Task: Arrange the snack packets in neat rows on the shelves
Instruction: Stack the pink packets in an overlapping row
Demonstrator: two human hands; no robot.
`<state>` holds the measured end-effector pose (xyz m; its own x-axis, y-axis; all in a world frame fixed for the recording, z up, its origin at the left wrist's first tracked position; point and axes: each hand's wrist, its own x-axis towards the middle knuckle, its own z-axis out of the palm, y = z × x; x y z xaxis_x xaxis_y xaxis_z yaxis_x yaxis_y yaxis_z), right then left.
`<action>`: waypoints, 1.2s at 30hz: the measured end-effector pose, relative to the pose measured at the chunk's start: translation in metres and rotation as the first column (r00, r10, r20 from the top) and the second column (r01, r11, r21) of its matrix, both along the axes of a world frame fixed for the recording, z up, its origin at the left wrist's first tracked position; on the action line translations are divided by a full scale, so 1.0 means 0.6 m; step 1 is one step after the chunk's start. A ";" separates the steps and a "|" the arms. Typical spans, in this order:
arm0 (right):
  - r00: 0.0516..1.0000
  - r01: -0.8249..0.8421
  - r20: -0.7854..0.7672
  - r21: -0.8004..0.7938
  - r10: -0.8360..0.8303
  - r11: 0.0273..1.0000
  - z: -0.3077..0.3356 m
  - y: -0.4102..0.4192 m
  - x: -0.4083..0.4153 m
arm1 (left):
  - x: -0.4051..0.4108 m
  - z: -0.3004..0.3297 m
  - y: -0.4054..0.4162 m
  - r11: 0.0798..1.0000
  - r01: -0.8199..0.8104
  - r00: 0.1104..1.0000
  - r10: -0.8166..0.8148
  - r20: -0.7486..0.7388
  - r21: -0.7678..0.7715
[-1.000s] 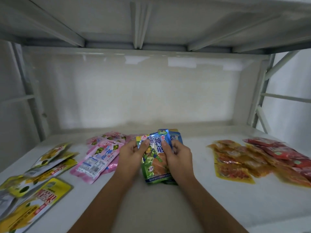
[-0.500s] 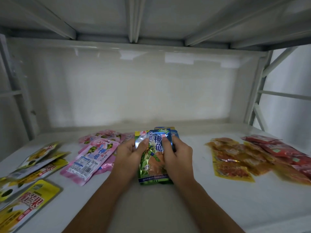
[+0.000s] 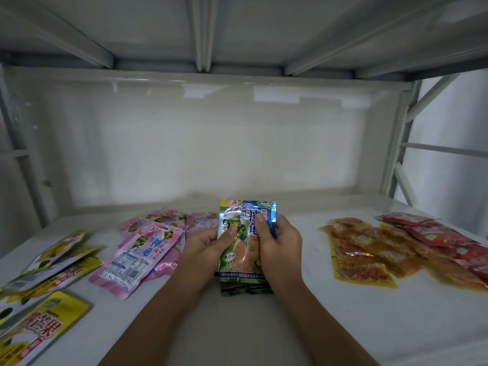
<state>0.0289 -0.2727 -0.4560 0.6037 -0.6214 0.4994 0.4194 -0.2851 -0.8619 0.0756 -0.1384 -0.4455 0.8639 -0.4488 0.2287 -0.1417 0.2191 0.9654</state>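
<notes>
Green packets (image 3: 244,249): small stack at shelf (image 3: 330,326) centre, between pink packets (image 3: 140,249) and orange packets (image 3: 364,254). My left hand (image 3: 203,249) and right hand (image 3: 280,244) pinch its sides, thumbs on top. Step: squaring the stack. Next, I judge: lay it flat, aligned with neighbours.

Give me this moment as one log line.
left hand + right hand: gripping blue-green packets | stack on shelf | squaring edges

Yellow packets (image 3: 39,320) cropped at left edge; lower green packets (image 3: 245,286) mostly hidden.
</notes>
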 end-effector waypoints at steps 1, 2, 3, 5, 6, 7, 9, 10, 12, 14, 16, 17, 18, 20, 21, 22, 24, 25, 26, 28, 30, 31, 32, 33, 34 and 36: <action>1.000 0.000 0.001 0.015 0.000 1.000 -0.001 0.000 0.002 | 0.000 -0.002 -0.001 1.000 -0.008 1.000 0.008 0.029 0.006; 1.000 0.003 0.002 0.021 -0.003 1.000 -0.002 0.000 0.003 | 0.001 -0.003 -0.002 1.000 -0.014 0.998 0.014 0.056 0.009; 1.000 0.006 0.003 0.023 -0.006 1.000 -0.002 0.000 0.004 | 0.001 -0.003 -0.003 1.000 -0.024 0.996 0.023 0.082 0.014; 1.000 -0.006 0.015 0.042 0.006 0.999 -0.002 0.000 0.007 | 0.001 -0.003 -0.003 0.999 -0.042 0.991 0.038 0.131 0.029; 1.000 -0.020 0.018 0.057 0.019 0.998 -0.002 0.000 0.008 | 0.002 -0.004 -0.003 0.998 -0.045 0.989 0.040 0.141 0.035; 0.999 -0.034 0.017 0.068 0.033 0.997 -0.001 0.001 0.010 | 0.001 -0.002 -0.004 0.999 -0.042 0.990 0.037 0.138 0.032; 0.997 -0.067 -0.022 0.050 0.069 0.996 -0.002 0.001 0.012 | 0.005 -0.003 -0.005 0.999 -0.051 0.992 0.050 0.117 0.008; 0.995 -0.091 -0.040 0.036 0.092 0.995 -0.002 0.001 0.013 | 0.008 -0.004 -0.005 0.997 -0.073 0.991 0.074 0.116 -0.012; 0.991 -0.126 -0.053 0.001 0.125 0.992 -0.003 0.002 0.011 | 0.014 -0.005 -0.004 0.992 -0.125 0.983 0.128 0.132 -0.034; 0.993 -0.100 -0.066 -0.043 0.097 0.994 -0.003 0.001 0.009 | 0.020 -0.009 -0.004 0.990 -0.139 0.980 0.143 0.135 -0.040; 0.995 -0.086 -0.064 -0.056 0.082 0.995 -0.004 0.002 0.009 | 0.021 -0.010 -0.006 0.987 -0.148 0.983 0.154 0.100 -0.067; 0.995 -0.088 -0.061 -0.050 0.085 0.995 -0.005 0.002 0.011 | 0.021 -0.008 -0.006 0.986 -0.147 0.986 0.153 0.070 -0.082; 0.995 -0.087 -0.058 -0.051 0.084 0.995 -0.006 0.002 0.011 | 0.022 -0.007 -0.006 0.987 -0.133 0.990 0.137 0.034 -0.094; 0.995 -0.079 -0.059 -0.065 0.075 0.995 -0.008 0.003 0.014 | 0.019 -0.001 -0.004 0.989 -0.096 0.992 0.085 -0.095 -0.113; 0.996 -0.082 -0.053 -0.072 0.078 0.994 -0.009 0.004 0.014 | 0.016 0.004 -0.002 0.988 -0.095 0.983 0.074 -0.169 -0.121; 0.995 -0.092 -0.047 -0.083 0.088 0.992 -0.009 0.004 0.013 | 0.017 0.006 0.000 0.985 -0.106 0.975 0.076 -0.210 -0.133; 0.993 -0.118 -0.029 -0.102 0.116 0.988 -0.007 0.004 0.010 | 0.017 0.002 0.000 0.983 -0.141 0.982 0.123 -0.141 -0.122; 0.992 -0.123 -0.016 -0.096 0.122 0.988 -0.008 0.003 0.009 | 0.017 -0.003 -0.001 0.979 -0.192 0.981 0.191 -0.018 -0.071; 0.993 -0.116 0.004 -0.069 0.117 0.991 -0.007 0.003 0.007 | 0.020 -0.010 -0.003 0.960 -0.280 0.952 0.278 0.129 -0.002; 0.996 -0.076 0.041 -0.003 0.076 0.997 -0.005 0.000 0.006 | 0.029 -0.022 -0.004 0.888 -0.448 0.851 0.386 0.356 0.107; 0.995 -0.078 0.058 0.004 0.078 0.997 -0.002 0.001 0.004 | 0.034 -0.027 -0.005 0.873 -0.470 0.797 0.357 0.487 0.129; 0.992 -0.118 0.052 -0.007 0.119 0.993 0.001 0.004 0.003 | 0.032 -0.030 -0.008 0.896 -0.427 0.798 0.310 0.516 0.121; 0.983 -0.179 0.035 -0.004 0.180 0.984 0.003 0.008 0.001 | 0.025 -0.030 -0.010 0.926 -0.361 0.821 0.260 0.508 0.108; 0.968 -0.250 0.014 0.024 0.250 0.968 0.003 0.010 0.002 | 0.013 -0.024 -0.013 0.965 -0.255 0.878 0.202 0.434 0.067; 0.955 -0.297 -0.005 0.059 0.297 0.953 0.005 0.013 0.001 | 0.001 -0.017 -0.014 0.987 -0.161 0.939 0.153 0.308 0.000; 0.955 -0.292 -0.024 0.062 0.294 0.954 0.005 0.010 0.002 | -0.003 -0.009 -0.014 0.990 -0.037 0.998 0.044 0.044 -0.137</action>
<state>0.0299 -0.2666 -0.4531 0.7791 -0.4416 0.4449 0.4485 -0.1033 -0.8878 0.0738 -0.1469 -0.4510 0.8676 -0.3757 0.3258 -0.1974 0.3410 0.9191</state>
